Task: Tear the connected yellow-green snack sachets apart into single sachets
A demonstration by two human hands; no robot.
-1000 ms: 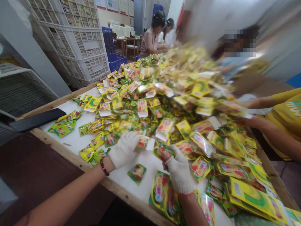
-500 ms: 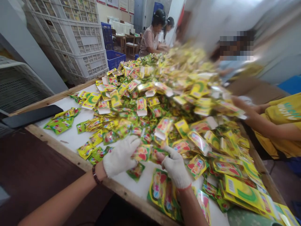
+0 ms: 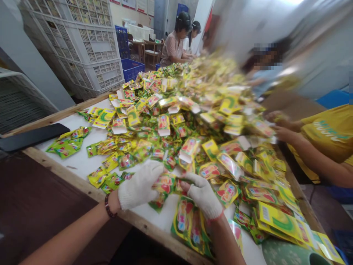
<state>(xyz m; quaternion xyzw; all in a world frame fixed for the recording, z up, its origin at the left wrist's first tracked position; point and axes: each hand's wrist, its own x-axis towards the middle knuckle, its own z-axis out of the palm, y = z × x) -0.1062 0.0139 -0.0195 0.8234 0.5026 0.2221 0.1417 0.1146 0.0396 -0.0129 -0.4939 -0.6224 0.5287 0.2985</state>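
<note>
Both hands wear white knit gloves and meet just above the near edge of the tabletop [image 3: 79,163]. The left hand [image 3: 140,186] is closed, fingers curled over one end of a yellow and red sachet [image 3: 165,183]. The right hand [image 3: 202,195] pinches the other end between thumb and forefinger, so the sachet hangs between the two hands, slightly off the white surface. Whether they grip a single sachet or a few stacked together cannot be told. A dark beaded bracelet [image 3: 107,206] sits on the left wrist.

Directly beyond the hands rises a big heap of sachets [image 3: 193,121] of the same kind, yellow and green with red print, some lying white side up. It spreads far past the right hand and blurs toward the back. Under the right wrist lies a flat stack of larger packets [image 3: 187,224], touching the near wooden rim. Well to the left of the left hand, a small separate pile [image 3: 67,143] lies on the bare white surface, and further left a black phone [image 3: 33,136] rests on the rim.

Beyond the right hand, across the corner, a person in a yellow shirt [image 3: 328,132] has both forearms stretched to the heap's edge. Far behind the left hand stand stacked white crates [image 3: 93,48] and a blue crate [image 3: 132,68]. Two more people [image 3: 173,44] sit at another table behind the heap.
</note>
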